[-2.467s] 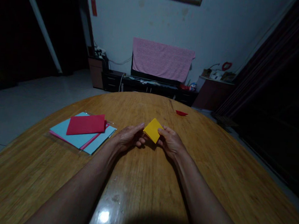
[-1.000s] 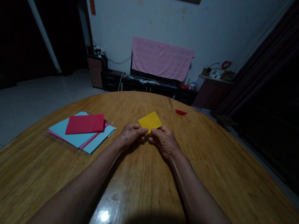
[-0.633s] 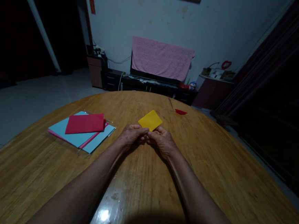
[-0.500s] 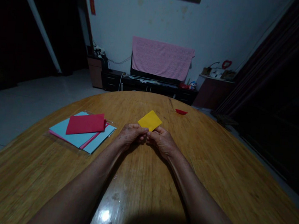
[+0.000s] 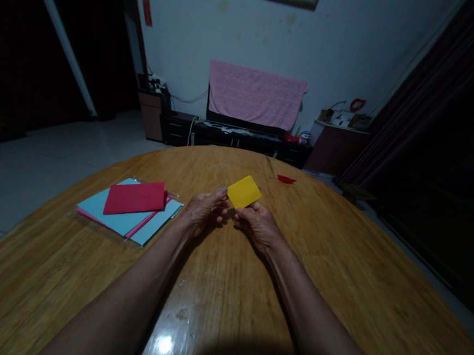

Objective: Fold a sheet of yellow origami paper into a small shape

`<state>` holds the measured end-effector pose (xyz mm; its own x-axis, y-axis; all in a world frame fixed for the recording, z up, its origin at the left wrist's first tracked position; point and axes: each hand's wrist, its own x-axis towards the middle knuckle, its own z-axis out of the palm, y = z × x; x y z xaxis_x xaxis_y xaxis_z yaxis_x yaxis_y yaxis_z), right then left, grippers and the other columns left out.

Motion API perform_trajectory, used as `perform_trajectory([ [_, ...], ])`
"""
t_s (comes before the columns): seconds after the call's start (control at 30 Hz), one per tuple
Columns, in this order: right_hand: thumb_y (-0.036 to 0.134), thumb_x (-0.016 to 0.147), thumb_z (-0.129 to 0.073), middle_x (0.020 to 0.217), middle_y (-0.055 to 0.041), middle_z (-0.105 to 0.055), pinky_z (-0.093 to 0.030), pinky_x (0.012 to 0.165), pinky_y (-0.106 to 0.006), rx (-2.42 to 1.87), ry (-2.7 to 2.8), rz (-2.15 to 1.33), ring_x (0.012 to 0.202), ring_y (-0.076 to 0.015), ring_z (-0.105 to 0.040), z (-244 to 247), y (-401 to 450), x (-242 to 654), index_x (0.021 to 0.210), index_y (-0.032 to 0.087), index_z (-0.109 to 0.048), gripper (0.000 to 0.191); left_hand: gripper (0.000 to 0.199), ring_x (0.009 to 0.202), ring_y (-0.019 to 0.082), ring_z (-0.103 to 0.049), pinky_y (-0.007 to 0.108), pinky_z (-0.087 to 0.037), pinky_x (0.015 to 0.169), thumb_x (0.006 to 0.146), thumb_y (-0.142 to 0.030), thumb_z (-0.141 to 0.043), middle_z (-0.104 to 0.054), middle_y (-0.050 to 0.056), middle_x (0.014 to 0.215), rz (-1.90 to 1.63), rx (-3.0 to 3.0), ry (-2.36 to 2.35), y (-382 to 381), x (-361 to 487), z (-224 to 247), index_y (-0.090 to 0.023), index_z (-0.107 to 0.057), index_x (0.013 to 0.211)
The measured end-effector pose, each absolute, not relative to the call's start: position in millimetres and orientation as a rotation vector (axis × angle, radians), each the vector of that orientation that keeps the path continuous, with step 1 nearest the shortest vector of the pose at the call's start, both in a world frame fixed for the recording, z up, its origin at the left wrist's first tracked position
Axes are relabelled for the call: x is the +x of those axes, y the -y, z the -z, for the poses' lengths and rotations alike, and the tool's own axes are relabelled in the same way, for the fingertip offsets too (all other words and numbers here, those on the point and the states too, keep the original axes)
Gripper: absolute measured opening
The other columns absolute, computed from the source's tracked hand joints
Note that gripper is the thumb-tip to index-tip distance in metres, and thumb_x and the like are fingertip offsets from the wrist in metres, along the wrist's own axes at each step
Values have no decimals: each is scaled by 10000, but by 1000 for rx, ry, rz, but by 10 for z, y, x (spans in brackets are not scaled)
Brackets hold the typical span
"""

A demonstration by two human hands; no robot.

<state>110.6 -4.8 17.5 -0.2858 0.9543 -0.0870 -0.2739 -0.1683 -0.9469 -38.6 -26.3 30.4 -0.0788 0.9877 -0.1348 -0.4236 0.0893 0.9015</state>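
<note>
The left hand (image 5: 203, 213) and right hand (image 5: 257, 228) grip a thin rectangular yellow paper sheet (image 5: 244, 192) by its edges between curled fingers, above the glossy wood-grain surface (image 5: 228, 291). Just beyond the left hand, a smooth red paper sheet (image 5: 134, 198) lies on flat pale blue paper (image 5: 95, 204).

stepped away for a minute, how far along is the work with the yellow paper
Done: a small red paper piece lies apart on the wooden table, seemingly set aside. In hand: a yellow paper rectangle, held between the left hand and right hand. Still to do: a red sheet on light blue paper lies untouched.
</note>
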Motion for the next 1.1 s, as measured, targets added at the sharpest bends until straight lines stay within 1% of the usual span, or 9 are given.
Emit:
perform_trajectory([
  [0.17, 245, 576, -747, 695, 15, -647, -459, 560, -220, -918, 1108, -1683, 573, -93, -573, -200, 77, 1082, 871, 177, -616, 330, 208, 448, 75, -497, 191, -369, 439, 664, -218, -707, -555, 13, 539, -1315, 825, -992, 275, -331, -278, -133, -529, 599],
  [0.3, 237, 574, -749, 678, 12, -646, -463, 551, -220, -938, 1087, -1674, 556, -89, -563, -213, 62, 1115, 859, 173, -618, 321, 214, 428, 73, -475, 192, -362, 439, 660, -186, -658, -535, 19, 493, -1270, 897, -1044, 246, -399, -268, -143, -492, 532],
  [0.5, 224, 573, -733, 637, 26, -627, -444, 519, -203, -952, 1038, -1610, 520, -76, -547, -190, 15, 1126, 836, 159, -607, 299, 177, 390, 67, -435, 201, -330, 409, 657, -214, -647, -527, 15, 479, -1258, 887, -1085, 254, -409, -273, -137, -530, 549],
  [0.63, 236, 593, -723, 603, 32, -620, -424, 506, -199, -950, 1005, -1567, 499, -74, -540, -180, -3, 1107, 835, 160, -597, 283, 228, 381, 59, -415, 198, -315, 414, 647, -222, -664, -457, -19, 428, -1204, 920, -1032, 282, -373, -265, -144, -506, 503],
  [0.7, 234, 593, -722, 592, 38, -616, -418, 501, -196, -948, 987, -1552, 489, -70, -534, -180, -7, 1101, 816, 164, -591, 269, 231, 387, 62, -423, 205, -329, 425, 645, -226, -663, -468, -16, 437, -1199, 934, -1035, 282, -366, -248, -146, -505, 497],
  [0.83, 245, 597, -727, 592, 41, -618, -421, 501, -189, -939, 990, -1541, 487, -66, -537, -174, 4, 1084, 803, 168, -586, 261, 167, 409, 75, -455, 214, -348, 438, 644, -232, -657, -524, 2, 489, -1200, 954, -1082, 258, -375, -205, -143, -554, 548],
  [1.0, 240, 597, -726, 638, 10, -641, -455, 516, -208, -956, 1029, -1580, 512, -86, -566, -144, 26, 1041, 811, 160, -601, 261, 189, 386, 60, -425, 194, -293, 409, 663, -219, -637, -505, -4, 465, -1176, 1006, -1116, 249, -367, -194, -155, -527, 524],
  [1.1, 231, 585, -728, 641, 2, -642, -455, 509, -212, -962, 1048, -1558, 509, -88, -563, -127, 22, 1026, 793, 153, -609, 252, 199, 377, 58, -415, 196, -281, 402, 666, -225, -645, -507, -1, 459, -1164, 1003, -1094, 260, -350, -209, -154, -529, 520],
])
